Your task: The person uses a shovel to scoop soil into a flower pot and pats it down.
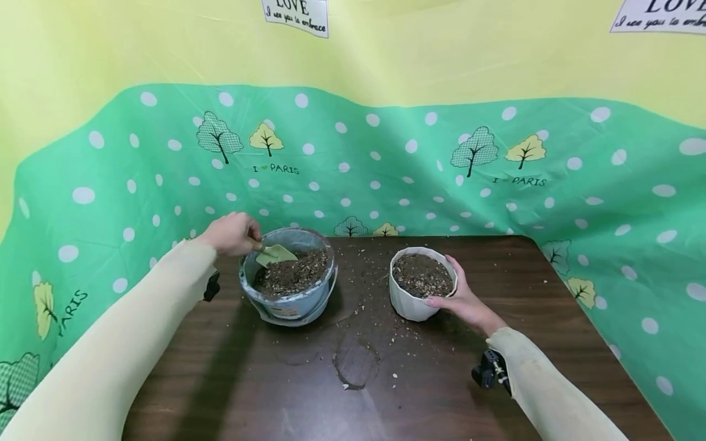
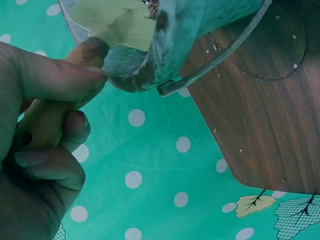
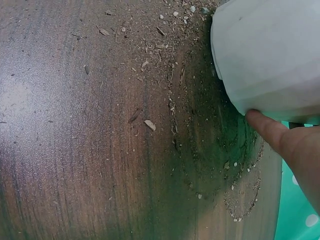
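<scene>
My left hand (image 1: 234, 234) holds a small hand trowel above the left rim of a blue-grey bucket (image 1: 309, 301). The trowel's wooden handle (image 2: 46, 120) lies between thumb and curled fingers, and its pale green blade (image 1: 277, 255) points into the bucket over dark soil (image 1: 295, 275). To the right, a white faceted pot (image 1: 407, 301) stands upright on the table, filled with soil (image 1: 421, 275) close to its rim. My right hand (image 1: 469, 303) grips this pot from its right side, thumb at the near rim; most of its fingers are hidden behind the wall in the right wrist view.
Soil crumbs and pale bits lie scattered on the dark wooden table (image 1: 441, 380), with a ring of soil (image 1: 355, 387) in front of the two containers. The bucket's bail handle (image 2: 220, 60) hangs down its side. A green and yellow printed cloth (image 1: 380, 165) hangs behind the table.
</scene>
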{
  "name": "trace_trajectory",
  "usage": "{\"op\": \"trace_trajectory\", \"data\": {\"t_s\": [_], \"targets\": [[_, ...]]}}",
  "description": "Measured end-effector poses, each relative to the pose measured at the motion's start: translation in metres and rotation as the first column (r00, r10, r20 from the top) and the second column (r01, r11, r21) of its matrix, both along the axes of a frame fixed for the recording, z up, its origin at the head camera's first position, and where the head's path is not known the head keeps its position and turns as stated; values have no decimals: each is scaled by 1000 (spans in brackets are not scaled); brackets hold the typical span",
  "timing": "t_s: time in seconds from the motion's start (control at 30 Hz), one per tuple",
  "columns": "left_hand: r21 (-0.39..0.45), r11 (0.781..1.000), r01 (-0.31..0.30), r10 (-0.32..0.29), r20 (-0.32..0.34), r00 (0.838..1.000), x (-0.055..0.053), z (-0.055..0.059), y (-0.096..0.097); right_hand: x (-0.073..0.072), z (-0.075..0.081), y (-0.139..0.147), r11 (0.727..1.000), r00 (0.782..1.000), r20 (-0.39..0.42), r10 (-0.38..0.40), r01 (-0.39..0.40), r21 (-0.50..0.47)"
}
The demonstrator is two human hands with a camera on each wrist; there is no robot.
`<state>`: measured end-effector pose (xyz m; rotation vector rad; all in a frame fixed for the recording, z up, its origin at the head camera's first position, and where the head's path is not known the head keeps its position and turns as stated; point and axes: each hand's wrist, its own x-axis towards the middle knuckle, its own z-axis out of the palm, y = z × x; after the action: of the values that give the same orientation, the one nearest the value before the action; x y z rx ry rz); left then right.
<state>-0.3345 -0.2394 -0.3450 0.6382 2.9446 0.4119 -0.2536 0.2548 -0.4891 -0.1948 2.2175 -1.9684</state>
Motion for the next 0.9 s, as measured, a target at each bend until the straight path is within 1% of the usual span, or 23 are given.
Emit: {"op": "trace_trajectory", "data": {"t_s": [0.13, 0.27, 0.37, 0.5, 0.6, 0.7, 0.77, 0.9], "targets": [[20, 1000, 2, -2, 44, 999, 2, -1, -4, -2, -4, 3, 1000, 1000, -8, -4, 4, 14], [48, 999, -3, -2, 99, 995, 4, -2, -8, -3, -6, 4, 1000, 1000, -5, -4, 4, 7], [73, 997, -10, -2, 164, 986, 6, -2, -12, -4, -8, 4, 1000, 1000, -10, -3, 3, -3], [116, 993, -3, -23, 223, 974, 11, 0, -19, -5, -8, 4, 1000, 1000, -18, -5, 5, -4], [154, 988, 8, -45, 241, 969, 16, -1, -23, -5, -8, 4, 1000, 1000, -19, -5, 5, 9], [197, 980, 11, -63, 262, 963, 22, -3, -25, -4, -8, 5, 1000, 1000, -12, -5, 5, 15], [222, 975, 2, -67, 286, 956, 24, -5, -26, -3, -8, 5, 1000, 1000, -11, -3, 3, 10], [229, 973, 18, -89, 302, 949, 29, -5, -27, -4, -8, 4, 1000, 1000, -18, -2, 2, 1]]}}
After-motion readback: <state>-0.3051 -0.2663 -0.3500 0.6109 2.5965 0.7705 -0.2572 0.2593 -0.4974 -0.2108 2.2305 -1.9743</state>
